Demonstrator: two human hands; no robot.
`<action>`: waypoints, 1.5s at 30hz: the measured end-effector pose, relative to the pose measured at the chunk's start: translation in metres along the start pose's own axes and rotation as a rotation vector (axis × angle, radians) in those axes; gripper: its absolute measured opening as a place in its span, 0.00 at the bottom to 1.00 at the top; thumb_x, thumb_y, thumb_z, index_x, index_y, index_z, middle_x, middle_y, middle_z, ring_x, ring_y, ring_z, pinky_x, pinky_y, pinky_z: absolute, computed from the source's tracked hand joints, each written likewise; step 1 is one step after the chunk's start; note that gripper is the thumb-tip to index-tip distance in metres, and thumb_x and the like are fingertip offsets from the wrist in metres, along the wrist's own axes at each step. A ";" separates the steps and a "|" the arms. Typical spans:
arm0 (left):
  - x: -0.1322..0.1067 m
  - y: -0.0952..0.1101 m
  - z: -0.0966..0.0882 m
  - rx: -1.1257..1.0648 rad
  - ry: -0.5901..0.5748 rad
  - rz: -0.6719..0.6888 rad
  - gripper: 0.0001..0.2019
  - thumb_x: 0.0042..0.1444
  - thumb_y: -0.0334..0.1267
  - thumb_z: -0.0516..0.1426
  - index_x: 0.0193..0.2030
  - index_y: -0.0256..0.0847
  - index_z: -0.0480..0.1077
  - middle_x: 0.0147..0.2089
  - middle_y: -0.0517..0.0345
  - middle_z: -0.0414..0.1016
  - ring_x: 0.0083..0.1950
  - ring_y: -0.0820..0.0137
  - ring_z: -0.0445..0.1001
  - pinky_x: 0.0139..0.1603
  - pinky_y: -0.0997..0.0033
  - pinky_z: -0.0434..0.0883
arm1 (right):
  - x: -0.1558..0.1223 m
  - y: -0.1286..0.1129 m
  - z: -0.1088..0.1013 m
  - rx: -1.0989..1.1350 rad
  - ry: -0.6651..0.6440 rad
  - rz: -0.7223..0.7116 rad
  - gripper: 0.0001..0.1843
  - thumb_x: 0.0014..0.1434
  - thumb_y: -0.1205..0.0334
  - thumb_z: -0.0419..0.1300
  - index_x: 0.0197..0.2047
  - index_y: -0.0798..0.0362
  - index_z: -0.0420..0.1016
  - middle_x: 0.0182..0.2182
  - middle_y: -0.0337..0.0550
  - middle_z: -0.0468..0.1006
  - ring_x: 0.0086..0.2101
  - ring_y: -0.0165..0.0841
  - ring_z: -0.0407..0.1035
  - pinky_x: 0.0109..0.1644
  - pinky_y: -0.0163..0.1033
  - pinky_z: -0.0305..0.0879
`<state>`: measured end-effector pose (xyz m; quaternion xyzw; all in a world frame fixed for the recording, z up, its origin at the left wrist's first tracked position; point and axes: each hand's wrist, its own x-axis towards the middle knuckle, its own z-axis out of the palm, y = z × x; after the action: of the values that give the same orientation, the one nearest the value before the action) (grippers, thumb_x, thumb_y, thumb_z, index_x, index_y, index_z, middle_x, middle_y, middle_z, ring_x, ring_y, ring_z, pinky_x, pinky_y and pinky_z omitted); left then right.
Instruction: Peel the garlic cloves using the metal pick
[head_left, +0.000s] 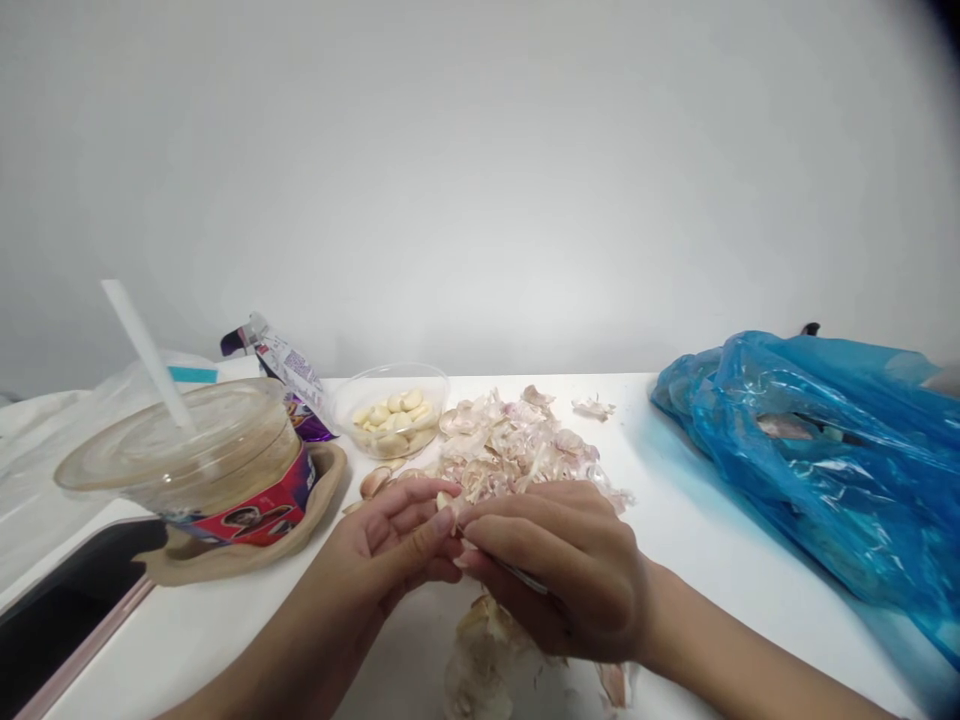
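Observation:
A pale garlic clove [445, 499] is pinched between the thumb and fingers of my left hand [397, 540]. My right hand [562, 560] meets it from the right, its thumb and fingertips closed at the clove's near end. A thin greyish edge shows beneath the right fingers; I cannot tell what it is. Behind the hands spreads a heap of garlic skins [510, 445]. Unpeeled cloves [375, 482] lie just beyond my left hand. Peeled cloves [397, 412] sit in a clear plastic bowl [345, 400]. More garlic skins [480, 660] lie below my hands, partly hidden.
To the left, a lidded plastic cup [247, 460] with a white straw [146, 350] stands in a cardboard holder [225, 570]. A phone [75, 590] lies nearer. Behind are a purple snack packet [300, 385] and clear plastic. A blue plastic bag [810, 450] fills the right side.

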<state>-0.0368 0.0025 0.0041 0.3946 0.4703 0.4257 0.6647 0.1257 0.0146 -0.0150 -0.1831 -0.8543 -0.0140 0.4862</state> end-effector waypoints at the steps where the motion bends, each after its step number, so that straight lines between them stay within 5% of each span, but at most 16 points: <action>1: 0.000 0.001 0.000 -0.004 0.001 -0.011 0.08 0.48 0.35 0.60 0.37 0.41 0.69 0.30 0.61 0.74 0.33 0.73 0.71 0.34 0.74 0.68 | 0.000 0.000 0.000 0.002 -0.002 0.002 0.02 0.57 0.68 0.53 0.34 0.56 0.66 0.33 0.42 0.77 0.27 0.28 0.70 0.26 0.32 0.64; 37: -0.003 0.002 0.004 -0.032 0.010 -0.043 0.07 0.45 0.35 0.61 0.34 0.41 0.72 0.31 0.60 0.76 0.32 0.72 0.72 0.34 0.75 0.68 | 0.004 -0.002 -0.001 -0.046 -0.006 -0.008 0.06 0.57 0.69 0.51 0.29 0.56 0.66 0.25 0.40 0.75 0.25 0.26 0.70 0.26 0.30 0.66; 45: 0.007 -0.010 -0.003 -0.024 0.001 -0.048 0.11 0.40 0.36 0.64 0.33 0.41 0.73 0.25 0.61 0.75 0.26 0.73 0.71 0.27 0.75 0.67 | 0.007 -0.003 -0.002 -0.074 -0.015 -0.015 0.08 0.55 0.71 0.48 0.29 0.55 0.67 0.21 0.39 0.74 0.21 0.27 0.67 0.23 0.30 0.63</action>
<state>-0.0362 0.0066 -0.0077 0.3753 0.4748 0.4154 0.6791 0.1235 0.0131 -0.0075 -0.1946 -0.8583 -0.0481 0.4724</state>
